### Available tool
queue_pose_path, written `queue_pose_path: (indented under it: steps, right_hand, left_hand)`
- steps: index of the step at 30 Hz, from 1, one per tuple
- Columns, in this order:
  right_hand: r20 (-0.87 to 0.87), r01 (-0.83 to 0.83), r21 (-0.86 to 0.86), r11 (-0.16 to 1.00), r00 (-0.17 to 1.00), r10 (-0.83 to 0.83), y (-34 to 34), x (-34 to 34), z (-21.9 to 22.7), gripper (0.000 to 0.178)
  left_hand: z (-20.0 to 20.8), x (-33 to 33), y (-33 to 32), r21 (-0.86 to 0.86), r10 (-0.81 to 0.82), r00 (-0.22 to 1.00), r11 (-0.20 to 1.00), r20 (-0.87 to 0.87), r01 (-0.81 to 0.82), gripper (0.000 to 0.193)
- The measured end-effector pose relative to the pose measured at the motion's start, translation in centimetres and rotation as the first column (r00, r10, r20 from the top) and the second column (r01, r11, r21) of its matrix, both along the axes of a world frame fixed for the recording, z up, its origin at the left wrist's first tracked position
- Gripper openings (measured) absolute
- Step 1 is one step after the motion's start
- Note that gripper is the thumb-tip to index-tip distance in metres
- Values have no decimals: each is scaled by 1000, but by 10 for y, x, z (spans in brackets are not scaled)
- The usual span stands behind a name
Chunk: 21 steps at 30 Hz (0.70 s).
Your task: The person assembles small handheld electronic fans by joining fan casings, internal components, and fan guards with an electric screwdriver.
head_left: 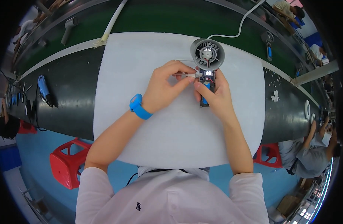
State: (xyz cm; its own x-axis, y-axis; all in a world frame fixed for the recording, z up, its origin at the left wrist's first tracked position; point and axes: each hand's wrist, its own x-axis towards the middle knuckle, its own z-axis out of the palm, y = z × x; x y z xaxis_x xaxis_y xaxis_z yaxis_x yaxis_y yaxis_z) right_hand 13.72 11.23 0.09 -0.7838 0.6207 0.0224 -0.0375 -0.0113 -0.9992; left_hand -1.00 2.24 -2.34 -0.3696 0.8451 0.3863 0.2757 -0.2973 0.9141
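Note:
On the white work surface [171,130] I have a small handheld fan [207,54] with a round grey head. Its handle is open, baring a circuit board [207,74] with lit white lights and a blue battery [206,93]. My right hand [215,95] grips this handle from the right, thumb across the battery. From the left, my left hand [167,84] pinches a white cable plug [192,75] at the board's side edge. The plug touches the board there; whether it is fully seated I cannot tell. A blue watch [139,106] is on my left wrist.
A white cable [235,36] comes in from the far right behind the fan head. Left, a blue electric screwdriver [44,89] lies on the dark bench. Other fan units [269,46] [69,30] lie on the green belt [160,22]. Red stools [67,164] stand below; co-workers sit at right.

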Motion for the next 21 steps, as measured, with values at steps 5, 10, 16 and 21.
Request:
queue_pose_path:
  steps: [5, 10, 16, 21]
  right_hand:
    - [16, 2, -15, 1000, 1000, -1, -1, 3, -2, 41]
    - [25, 23, 32, 999, 999, -24, -5, 0, -6, 41]
    - [-32, -51, -52, 997, 998, 49, -6, 0, -11, 32]
    - [-339, -242, -540, 806, 939, 55, -2, 4, -14, 46]
  left_hand:
    - [1, 0, 0, 11, -10, 1000, 1000, -11, 10, 17]
    - [-2, 1, 0, 39, 19, 999, 999, -28, -18, 16]
    - [-4, 8, 1, -15, 50, 994, 999, 97, -48, 19]
    - [5, 7, -2, 59, 135, 979, 990, -152, -127, 26]
